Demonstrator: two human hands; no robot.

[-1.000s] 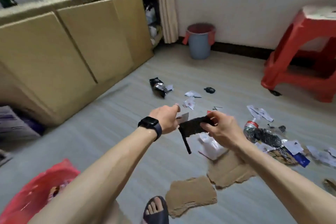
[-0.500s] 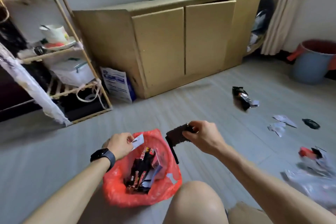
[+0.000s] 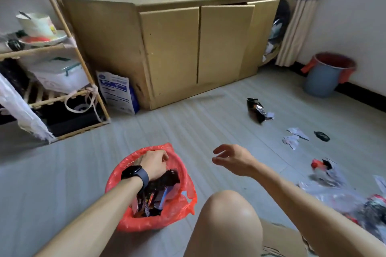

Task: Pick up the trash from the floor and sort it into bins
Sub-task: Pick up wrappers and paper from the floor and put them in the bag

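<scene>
Left hand (image 3: 153, 164) curls inside crinkly red plastic bag (image 3: 179, 210) (grip unclear); right hand (image 3: 231, 159) hangs loosely spread, empty.

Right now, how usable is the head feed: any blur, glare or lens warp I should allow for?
Head view: soft, even light, no hard shadows or glare; wide-angle warp bows the cabinet and leans the shelf rack; motion blur smears the trash pile at lower right; the red bag and black wrapper farther out read fairly sharp.

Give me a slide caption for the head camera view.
Left hand inside the red plastic bag of wrappers; right hand open beside it.
</scene>
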